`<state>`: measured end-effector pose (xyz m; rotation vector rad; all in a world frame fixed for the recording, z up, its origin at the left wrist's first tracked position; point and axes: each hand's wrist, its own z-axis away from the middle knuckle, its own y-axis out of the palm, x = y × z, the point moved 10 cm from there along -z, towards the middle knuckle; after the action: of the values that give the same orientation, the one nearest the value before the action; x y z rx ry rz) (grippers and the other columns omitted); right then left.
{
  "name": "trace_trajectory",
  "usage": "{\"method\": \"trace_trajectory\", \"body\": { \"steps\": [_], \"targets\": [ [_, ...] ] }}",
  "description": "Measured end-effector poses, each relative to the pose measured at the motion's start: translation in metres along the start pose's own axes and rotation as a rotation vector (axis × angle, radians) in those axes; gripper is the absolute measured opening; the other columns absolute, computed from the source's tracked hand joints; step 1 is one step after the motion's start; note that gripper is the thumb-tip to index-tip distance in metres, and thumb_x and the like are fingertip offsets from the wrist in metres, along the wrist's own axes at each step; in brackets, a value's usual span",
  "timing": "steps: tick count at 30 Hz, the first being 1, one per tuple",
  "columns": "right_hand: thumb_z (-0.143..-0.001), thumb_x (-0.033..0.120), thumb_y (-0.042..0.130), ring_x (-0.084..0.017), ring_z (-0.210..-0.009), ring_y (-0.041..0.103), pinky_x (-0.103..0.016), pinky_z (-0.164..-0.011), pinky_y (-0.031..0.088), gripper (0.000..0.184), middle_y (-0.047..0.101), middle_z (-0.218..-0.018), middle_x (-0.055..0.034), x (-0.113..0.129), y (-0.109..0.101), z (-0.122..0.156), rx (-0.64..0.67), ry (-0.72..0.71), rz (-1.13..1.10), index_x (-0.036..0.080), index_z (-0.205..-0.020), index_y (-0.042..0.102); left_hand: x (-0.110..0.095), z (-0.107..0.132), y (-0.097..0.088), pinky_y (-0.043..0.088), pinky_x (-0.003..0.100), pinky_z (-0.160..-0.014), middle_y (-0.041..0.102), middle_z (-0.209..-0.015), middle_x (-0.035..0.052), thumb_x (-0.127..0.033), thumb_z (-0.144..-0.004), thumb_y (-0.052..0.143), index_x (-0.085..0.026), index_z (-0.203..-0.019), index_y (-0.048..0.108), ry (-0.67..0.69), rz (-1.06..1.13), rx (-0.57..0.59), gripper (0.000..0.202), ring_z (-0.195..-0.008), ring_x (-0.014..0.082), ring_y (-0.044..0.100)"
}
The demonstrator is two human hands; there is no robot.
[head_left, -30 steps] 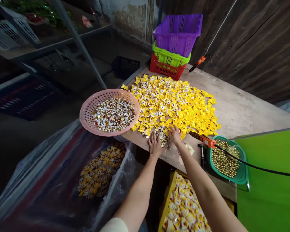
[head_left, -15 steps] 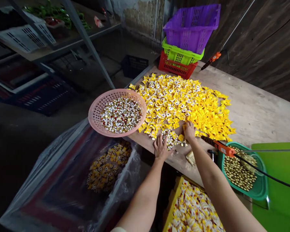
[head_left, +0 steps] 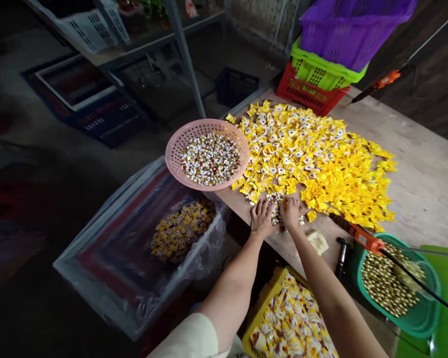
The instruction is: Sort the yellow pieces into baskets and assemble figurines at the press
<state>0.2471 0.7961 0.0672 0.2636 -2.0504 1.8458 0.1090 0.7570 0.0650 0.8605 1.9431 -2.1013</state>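
A wide spread of small yellow and white wrapped pieces (head_left: 313, 159) covers the wooden table (head_left: 414, 164). At its near edge lies a small heap of white and gold pieces (head_left: 275, 208). My left hand (head_left: 260, 219) rests flat to the left of the heap, fingers stretched out. On the heap's right side is my right hand (head_left: 290, 213), fingers curved against the pieces. Both hands cup the heap close together, near the table's front edge. A pink basket (head_left: 179, 149) with similar small pieces sits at the table's left corner.
An orange-handled tool (head_left: 362, 236) with a black cable lies by a green bowl (head_left: 421, 318) of gold beads. Purple, green and red crates (head_left: 321, 64) stack at the back. A plastic-lined bin (head_left: 108, 278) and a yellow crate (head_left: 259, 311) of wrapped pieces stand below the table.
My right hand has drawn in from the yellow spread toward my left hand, closing around the small heap. The view has swung left and down.
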Motion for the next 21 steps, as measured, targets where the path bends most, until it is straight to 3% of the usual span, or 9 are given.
{"method": "trace_trajectory", "body": {
  "steps": [3,7,12,15,18,21],
  "targets": [
    [-0.097,0.027,0.037,-0.029,-0.110,0.052,-0.044,-0.099,0.035,0.034,0.063,-0.115,-0.0151,0.000,-0.003,-0.001,0.007,-0.028,-0.008,0.015,-0.118,0.060,0.001,0.001,-0.001,0.014,0.053,-0.124,0.026,-0.166,0.0091,-0.055,-0.077,0.067,-0.022,-0.156,0.031,-0.008,-0.006,-0.013,0.094,-0.155,0.0330,0.016],
    [-0.095,0.024,0.039,-0.031,-0.119,0.047,-0.046,-0.100,0.031,0.032,0.060,-0.129,-0.0138,0.001,-0.006,-0.002,0.027,-0.017,-0.020,0.019,-0.118,0.061,0.001,0.001,0.000,0.014,0.052,-0.124,0.028,-0.166,0.0086,-0.053,-0.077,0.067,-0.023,-0.155,0.034,-0.017,-0.007,-0.026,0.090,-0.155,0.0331,0.018],
    [-0.091,0.019,0.041,-0.029,-0.111,0.049,-0.043,-0.096,0.032,0.022,0.068,-0.104,-0.0104,-0.002,-0.004,-0.005,0.027,0.014,-0.072,0.020,-0.097,0.063,0.002,0.000,-0.001,0.017,0.054,-0.123,0.032,-0.164,0.0094,-0.051,-0.079,0.065,-0.023,-0.155,0.035,-0.006,-0.010,-0.047,0.086,-0.154,0.0335,0.020],
    [-0.089,0.018,0.041,-0.026,-0.103,0.053,-0.040,-0.092,0.035,0.021,0.067,-0.100,-0.0085,-0.008,-0.008,-0.007,-0.015,0.044,-0.116,0.020,-0.090,0.061,0.001,0.000,-0.003,0.017,0.054,-0.123,0.033,-0.164,0.0099,-0.054,-0.079,0.066,-0.023,-0.155,0.036,0.001,-0.012,-0.062,0.087,-0.153,0.0338,0.021],
    [-0.089,0.019,0.039,-0.023,-0.097,0.055,-0.037,-0.089,0.038,0.021,0.066,-0.098,-0.0072,-0.021,-0.023,-0.012,-0.097,0.103,-0.157,0.021,-0.089,0.060,0.002,-0.001,-0.004,0.016,0.054,-0.123,0.032,-0.165,0.0091,-0.056,-0.078,0.067,-0.025,-0.155,0.035,-0.005,-0.008,-0.069,0.088,-0.153,0.0335,0.021],
    [-0.093,0.024,0.034,-0.027,-0.104,0.053,-0.041,-0.092,0.039,0.026,0.063,-0.104,-0.0112,-0.043,-0.051,-0.014,-0.246,0.220,-0.172,0.019,-0.100,0.059,0.003,-0.001,-0.004,0.017,0.054,-0.123,0.031,-0.165,0.0085,-0.056,-0.077,0.069,-0.027,-0.154,0.036,-0.015,-0.009,-0.065,0.089,-0.153,0.0333,0.022]
  ]
}}
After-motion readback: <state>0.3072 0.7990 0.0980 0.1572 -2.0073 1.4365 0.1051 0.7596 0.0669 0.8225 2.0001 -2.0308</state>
